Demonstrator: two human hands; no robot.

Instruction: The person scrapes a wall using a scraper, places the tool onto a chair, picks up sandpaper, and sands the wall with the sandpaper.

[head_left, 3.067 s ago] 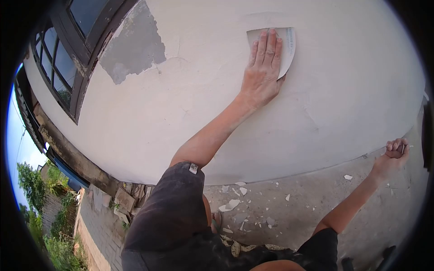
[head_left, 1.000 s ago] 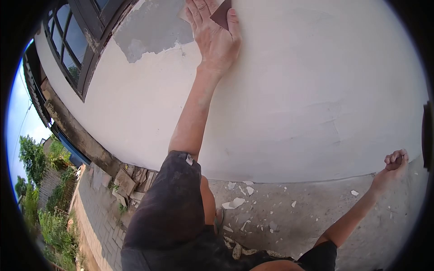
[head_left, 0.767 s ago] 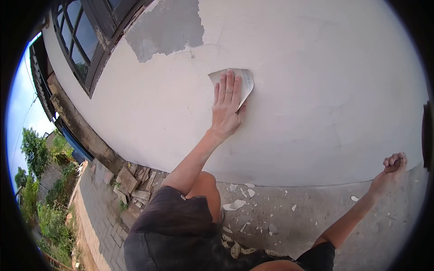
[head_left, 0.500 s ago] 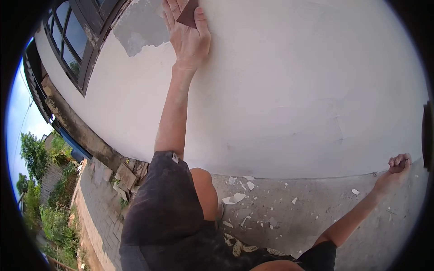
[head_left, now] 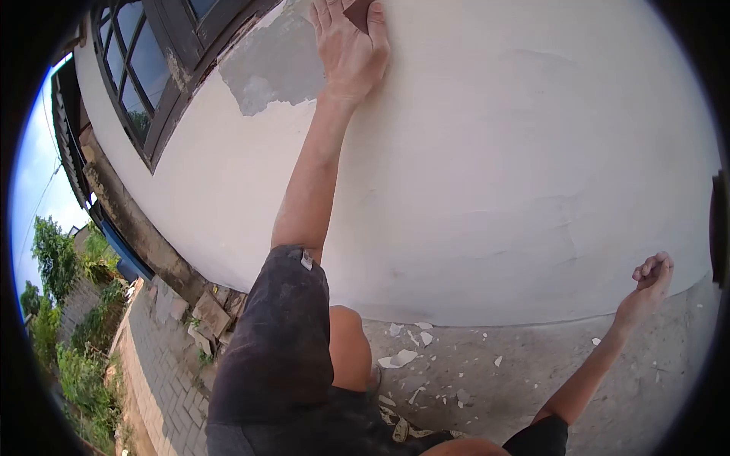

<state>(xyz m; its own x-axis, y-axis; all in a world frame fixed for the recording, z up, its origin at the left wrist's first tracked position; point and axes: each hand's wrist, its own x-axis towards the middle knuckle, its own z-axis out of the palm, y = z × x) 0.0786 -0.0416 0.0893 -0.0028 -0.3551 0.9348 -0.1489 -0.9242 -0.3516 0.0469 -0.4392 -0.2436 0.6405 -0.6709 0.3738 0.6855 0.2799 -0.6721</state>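
Observation:
At the top, my left hand (head_left: 351, 57) lies against the pale wall (head_left: 471, 167), its back toward me. A piece of dark brown sandpaper (head_left: 360, 13) is held in it, one corner showing between thumb and fingers. Left of this hand is a grey patch (head_left: 270, 68) where the paint has come off. My right hand (head_left: 652, 273) is at the far right, in front of the lower wall, with its fingers curled in loosely and nothing visible in them.
A dark-framed window (head_left: 141, 68) is at upper left. White paint flakes (head_left: 399, 359) litter the concrete floor (head_left: 525, 380) below the wall. My bent knee (head_left: 350, 349) is close to the wall. Broken tiles (head_left: 211, 313) and a paved path (head_left: 163, 365) lie at left.
My view has shifted, and the wall and window appear slightly lower and farther right. My left hand has moved upward on the wall with the sandpaper. My right hand is a little higher and more to the left.

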